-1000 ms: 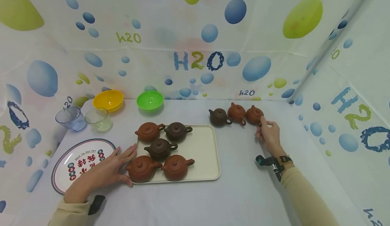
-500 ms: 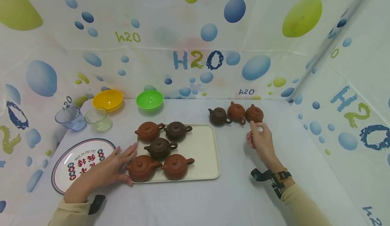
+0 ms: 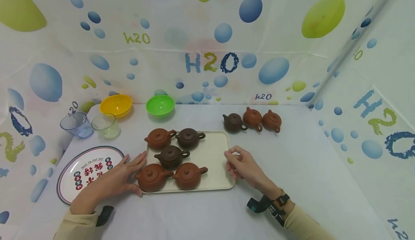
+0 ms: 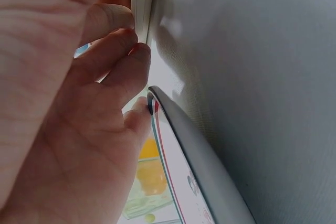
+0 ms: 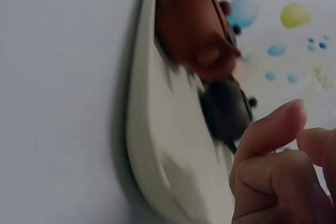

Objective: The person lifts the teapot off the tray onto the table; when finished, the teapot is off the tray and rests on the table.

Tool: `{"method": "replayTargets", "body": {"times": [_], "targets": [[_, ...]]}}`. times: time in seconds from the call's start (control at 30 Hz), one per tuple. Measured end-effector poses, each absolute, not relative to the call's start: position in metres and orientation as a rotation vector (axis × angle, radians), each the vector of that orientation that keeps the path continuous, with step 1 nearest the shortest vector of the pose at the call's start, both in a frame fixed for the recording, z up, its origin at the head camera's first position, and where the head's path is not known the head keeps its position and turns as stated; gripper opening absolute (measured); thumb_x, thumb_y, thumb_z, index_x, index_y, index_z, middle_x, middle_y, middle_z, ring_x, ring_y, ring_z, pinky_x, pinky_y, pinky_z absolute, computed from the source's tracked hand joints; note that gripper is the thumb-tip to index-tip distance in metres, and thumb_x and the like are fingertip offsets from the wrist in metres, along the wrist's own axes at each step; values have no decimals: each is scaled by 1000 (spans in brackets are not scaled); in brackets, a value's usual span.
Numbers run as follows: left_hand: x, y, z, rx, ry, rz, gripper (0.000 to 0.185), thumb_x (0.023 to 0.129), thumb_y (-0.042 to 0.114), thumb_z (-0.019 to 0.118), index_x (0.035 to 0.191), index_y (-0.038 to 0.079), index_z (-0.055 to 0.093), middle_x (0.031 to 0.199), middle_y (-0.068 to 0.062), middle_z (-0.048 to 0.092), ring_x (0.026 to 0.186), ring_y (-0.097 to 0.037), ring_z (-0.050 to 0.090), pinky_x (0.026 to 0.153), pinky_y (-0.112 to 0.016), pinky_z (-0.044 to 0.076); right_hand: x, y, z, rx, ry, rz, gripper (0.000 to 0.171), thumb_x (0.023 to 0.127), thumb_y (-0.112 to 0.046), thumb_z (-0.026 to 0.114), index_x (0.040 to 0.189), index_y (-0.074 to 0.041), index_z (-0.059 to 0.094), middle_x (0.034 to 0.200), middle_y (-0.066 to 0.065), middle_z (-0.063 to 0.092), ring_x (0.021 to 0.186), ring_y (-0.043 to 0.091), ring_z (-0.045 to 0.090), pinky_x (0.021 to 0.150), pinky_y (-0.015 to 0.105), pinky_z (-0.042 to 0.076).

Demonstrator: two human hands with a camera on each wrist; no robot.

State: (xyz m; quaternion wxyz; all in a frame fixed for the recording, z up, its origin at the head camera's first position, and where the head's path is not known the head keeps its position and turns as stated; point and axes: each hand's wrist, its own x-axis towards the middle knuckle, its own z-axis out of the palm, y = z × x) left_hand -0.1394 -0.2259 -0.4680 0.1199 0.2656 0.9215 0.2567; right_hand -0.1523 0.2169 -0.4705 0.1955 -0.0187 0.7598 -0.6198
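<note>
Presently, the cream tray (image 3: pixel 214 153) is touched at its left edge by the spread left hand (image 3: pixel 113 180); the right hand (image 3: pixel 241 164), loosely curled and empty, is held beside its right edge.

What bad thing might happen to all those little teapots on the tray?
1. Five teapots sit crowded on the tray; the front two seem to touch, so reaching for one might knock its neighbour.
2. The right hand is at the tray's right edge; a bump may make the pots slide.
3. The left hand presses the other edge; if it slips, it could hit the nearest pot.
</note>
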Motion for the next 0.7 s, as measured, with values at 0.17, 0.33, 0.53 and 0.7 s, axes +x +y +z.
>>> {"method": "replayTargets", "body": {"times": [0.17, 0.33, 0.53, 0.7], "targets": [[-140, -225, -467, 754, 2684, 759, 113, 65, 46, 95, 155, -5, 50, 172, -27, 31, 154, -59, 34, 124, -80, 19, -147, 185, -479, -234, 2079, -1716, 36, 111, -34, 60, 120, 1, 57, 76, 2, 65, 52, 11, 57, 46, 18, 42], [-140, -225, -466, 740, 2680, 772, 113, 65, 46, 96, 155, -4, 50, 172, -26, 32, 153, -63, 30, 122, -82, 19, -145, 165, -487, -375, 2066, -1598, 30, 111, -36, 59, 114, -7, 64, 72, 3, 66, 50, 12, 59, 47, 19, 43], [-140, -224, -465, 745, 2679, 772, 113, 64, 45, 96, 155, -5, 51, 172, -27, 32, 153, -63, 32, 122, -82, 20, -143, 157, -486, -450, 2095, -1487, 37, 110, -37, 60, 96, -3, 66, 64, 0, 62, 47, 10, 54, 43, 19, 37], [-140, -225, -465, 730, 2671, 774, 113, 65, 45, 96, 155, -4, 50, 172, -26, 32, 152, -66, 29, 121, -83, 20, -143, 156, -485, -465, 2085, -1472, 41, 110, -35, 59, 89, 1, 64, 62, -2, 59, 47, 9, 50, 45, 18, 36]]}}
